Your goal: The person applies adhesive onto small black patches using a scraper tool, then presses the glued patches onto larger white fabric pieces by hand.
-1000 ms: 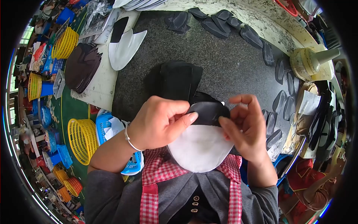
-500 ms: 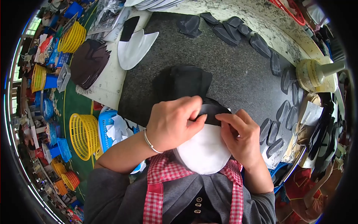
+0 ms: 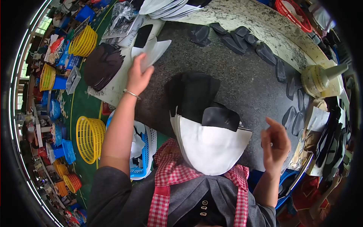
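My left hand (image 3: 139, 75) reaches to the upper left, at a white curved piece (image 3: 155, 51) with a black part (image 3: 143, 36) beside it; thumb and index finger are apart, and the other fingers are partly hidden. A stack of white rounded pieces (image 3: 211, 145) rests at the table's near edge against my apron. A black curved piece (image 3: 221, 118) lies across the stack's top edge. My right hand (image 3: 275, 145) is raised to the right of the stack, its fingers loosely bent and apart. Behind the stack lie black pieces (image 3: 198, 90).
Dark curved pieces (image 3: 266, 53) line the back and right of the dark tabletop (image 3: 234, 79). A cream container (image 3: 315, 79) stands at the right. Dark brown pieces (image 3: 102, 66) lie left; yellow (image 3: 90, 139) and blue (image 3: 141, 160) baskets stand below. Another person's arm (image 3: 328, 193) shows lower right.
My left hand has left the black piece and moved up and left to the white piece. My right hand has let go and moved right. The black piece now rests on the white stack.
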Available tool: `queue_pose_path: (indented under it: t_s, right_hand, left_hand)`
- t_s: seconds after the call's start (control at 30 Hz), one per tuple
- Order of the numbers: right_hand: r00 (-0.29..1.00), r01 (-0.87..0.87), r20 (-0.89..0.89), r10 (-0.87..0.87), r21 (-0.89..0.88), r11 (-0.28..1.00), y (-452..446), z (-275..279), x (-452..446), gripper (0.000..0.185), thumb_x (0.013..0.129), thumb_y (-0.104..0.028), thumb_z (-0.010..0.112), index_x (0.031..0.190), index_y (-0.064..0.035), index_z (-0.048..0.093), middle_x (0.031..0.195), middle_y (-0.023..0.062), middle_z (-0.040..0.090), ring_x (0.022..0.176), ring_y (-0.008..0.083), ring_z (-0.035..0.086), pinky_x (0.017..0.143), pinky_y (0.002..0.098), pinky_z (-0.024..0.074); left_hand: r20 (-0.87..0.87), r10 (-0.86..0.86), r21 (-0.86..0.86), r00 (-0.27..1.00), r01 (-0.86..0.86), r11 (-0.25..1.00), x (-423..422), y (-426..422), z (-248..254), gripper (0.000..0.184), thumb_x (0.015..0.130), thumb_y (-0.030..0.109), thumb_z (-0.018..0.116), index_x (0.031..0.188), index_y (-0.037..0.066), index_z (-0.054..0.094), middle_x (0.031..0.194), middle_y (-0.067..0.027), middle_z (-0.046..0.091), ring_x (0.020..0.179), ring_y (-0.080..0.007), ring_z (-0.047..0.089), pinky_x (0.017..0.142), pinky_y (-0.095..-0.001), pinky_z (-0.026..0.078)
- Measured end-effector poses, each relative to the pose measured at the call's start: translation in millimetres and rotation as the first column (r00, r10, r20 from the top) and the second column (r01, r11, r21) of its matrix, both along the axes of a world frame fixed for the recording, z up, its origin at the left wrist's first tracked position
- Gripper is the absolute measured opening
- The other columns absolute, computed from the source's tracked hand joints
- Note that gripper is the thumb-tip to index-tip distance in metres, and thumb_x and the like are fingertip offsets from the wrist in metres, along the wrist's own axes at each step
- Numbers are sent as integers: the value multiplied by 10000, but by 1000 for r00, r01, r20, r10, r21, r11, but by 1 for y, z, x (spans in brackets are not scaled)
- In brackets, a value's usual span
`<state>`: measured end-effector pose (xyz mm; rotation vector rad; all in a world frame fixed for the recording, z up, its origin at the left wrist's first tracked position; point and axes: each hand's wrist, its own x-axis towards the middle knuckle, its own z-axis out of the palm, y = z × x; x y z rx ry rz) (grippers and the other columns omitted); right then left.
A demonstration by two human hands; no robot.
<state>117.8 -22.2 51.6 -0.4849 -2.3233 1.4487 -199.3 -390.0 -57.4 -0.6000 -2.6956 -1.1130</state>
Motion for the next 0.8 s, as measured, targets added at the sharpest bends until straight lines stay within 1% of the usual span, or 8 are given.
queue_pose_path:
  t_s: [0.1, 0.17, 0.3, 0.4, 0.5, 0.63, 0.77, 0.8]
  right_hand:
    - [983, 174, 19, -184, 251, 952, 34, 6, 23, 261, 868, 70, 741, 1117, -7, 758, 771, -12, 601, 667, 53, 556, 594, 207, 416]
    - [969, 198, 72, -237, 352, 915, 52, 10, 40, 207, 836, 28, 788, 1035, -28, 780, 813, 36, 662, 684, 104, 581, 588, 254, 446]
    - [956, 17, 233, -180, 567, 823, 59, 12, 62, 193, 768, -22, 825, 954, -49, 779, 899, 72, 710, 857, 249, 650, 638, 368, 520]
    - [963, -166, 269, -34, 684, 711, 55, 6, 70, 259, 756, -33, 803, 1011, -64, 766, 956, 63, 708, 933, 256, 650, 737, 404, 560]
    - [954, -274, 289, 84, 718, 640, 35, 0, 65, 301, 757, -42, 771, 1058, -49, 750, 951, 58, 692, 915, 246, 653, 716, 386, 576]
    - [944, -297, 325, 50, 779, 553, 28, -14, 58, 348, 756, -42, 734, 1104, -33, 743, 973, 48, 673, 849, 226, 658, 651, 351, 577]
    - [1000, -21, 11, 18, 402, 915, 19, 11, 31, 330, 845, 100, 620, 1152, 16, 706, 948, 84, 631, 772, 147, 621, 625, 273, 513]
    - [999, -2, -54, 2, 2, 1000, 15, 14, 26, 271, 915, 90, 562, 1154, 41, 681, 964, 85, 618, 751, 98, 590, 621, 236, 468]
  left_hand:
    - [-115, 40, 74, 993, -31, 997, 2, -4, 25, 283, 996, 145, 689, 1243, 8, 675, 1135, -115, 744, 1054, -218, 710, 958, -346, 528]
    - [-37, 117, 78, 992, -114, 990, 8, -14, 36, 311, 1042, 218, 695, 1241, -21, 696, 1067, -99, 759, 913, -112, 655, 871, -302, 536]
    - [-410, 84, 213, 908, 6, 977, 61, 14, 86, 290, 1062, 131, 641, 1315, -1, 692, 1248, -193, 746, 1097, -227, 721, 885, -352, 560]
    - [-678, -337, -152, 653, 325, 934, 122, 46, 142, 324, 1056, 72, 603, 1371, 62, 679, 1306, -215, 721, 1170, -339, 725, 908, -402, 554]
    - [-484, -698, -362, 527, 606, 708, 180, 62, 167, 297, 1014, 147, 665, 1302, 136, 739, 1233, -120, 766, 1139, -279, 741, 857, -329, 523]
    - [-96, -847, -285, 523, 801, 527, 208, 98, 148, 205, 941, 204, 722, 1109, 153, 827, 1169, -47, 788, 1101, -188, 745, 772, -305, 523]
    - [118, -882, 65, 455, 883, 464, 187, 105, 167, 503, 850, 477, 838, 1146, 71, 806, 1168, -124, 781, 973, -247, 746, 723, -332, 550]
    - [106, -880, 180, 464, 861, 475, 180, 106, 161, 761, 775, 629, 856, 1217, 17, 762, 1168, -144, 767, 949, -252, 732, 723, -343, 566]
